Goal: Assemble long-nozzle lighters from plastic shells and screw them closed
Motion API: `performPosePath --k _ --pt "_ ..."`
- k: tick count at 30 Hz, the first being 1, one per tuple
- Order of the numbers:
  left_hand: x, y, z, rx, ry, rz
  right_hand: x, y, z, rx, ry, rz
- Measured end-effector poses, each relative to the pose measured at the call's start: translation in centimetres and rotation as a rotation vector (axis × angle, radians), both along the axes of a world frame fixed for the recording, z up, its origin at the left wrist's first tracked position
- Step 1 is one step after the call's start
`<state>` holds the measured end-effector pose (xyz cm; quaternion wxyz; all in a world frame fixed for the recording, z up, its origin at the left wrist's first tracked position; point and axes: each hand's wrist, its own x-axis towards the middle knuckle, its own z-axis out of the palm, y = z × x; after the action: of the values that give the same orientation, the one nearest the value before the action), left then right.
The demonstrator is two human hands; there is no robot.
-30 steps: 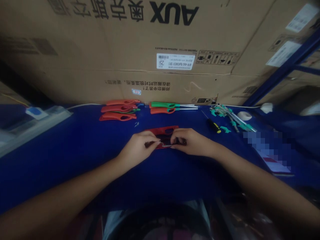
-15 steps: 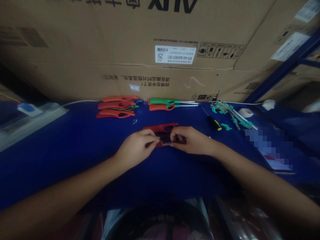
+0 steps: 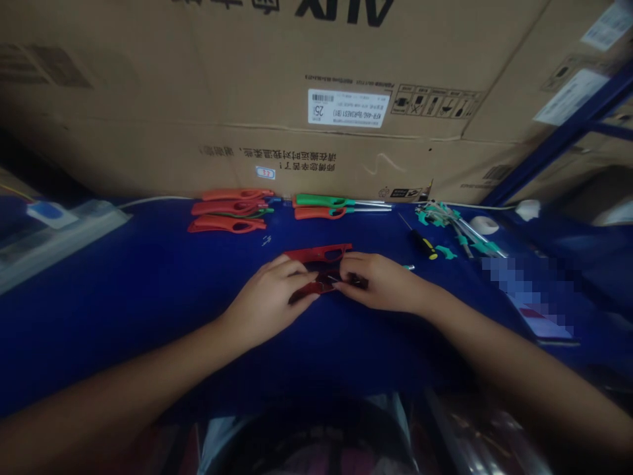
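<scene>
My left hand (image 3: 267,300) and right hand (image 3: 378,284) are both on a red plastic lighter housing (image 3: 316,254), which lies flat on the blue work mat (image 3: 148,290), straight ahead of me and between the wrists. Left fingers curl over its lower edge, pressed in close. Right fingertips (image 3: 349,265) pinch in at its right end, just beside a small metal part (image 3: 327,285) showing between the hands; exactly what they clamp there I cannot tell. Farther up the mat, three orange-red lighter bodies (image 3: 227,208) lie in a row, next to a green lighter (image 3: 321,200) and an orange lighter (image 3: 316,213) with metal nozzles. Tiny metal bits (image 3: 267,240) sit near the row. To the right are a yellow-and-black screwdriver (image 3: 424,244) and a pile of teal-fitted metal rods (image 3: 459,227). An AUX cardboard carton (image 3: 346,66) stands behind everything.
</scene>
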<state>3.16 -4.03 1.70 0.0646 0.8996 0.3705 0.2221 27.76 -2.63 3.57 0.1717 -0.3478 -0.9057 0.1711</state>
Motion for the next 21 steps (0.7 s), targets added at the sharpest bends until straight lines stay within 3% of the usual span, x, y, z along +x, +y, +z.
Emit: performPosePath --k 12,21 --pt "0.0 -0.2 0.2 0.01 0.09 -0.027 -0.4 0.0 -0.5 0.063 -0.034 -0.043" --pt "0.2 0.0 -0.7 -0.078 -0.105 -0.001 -0.7 0.0 -1.3 0.103 0.008 -0.066"
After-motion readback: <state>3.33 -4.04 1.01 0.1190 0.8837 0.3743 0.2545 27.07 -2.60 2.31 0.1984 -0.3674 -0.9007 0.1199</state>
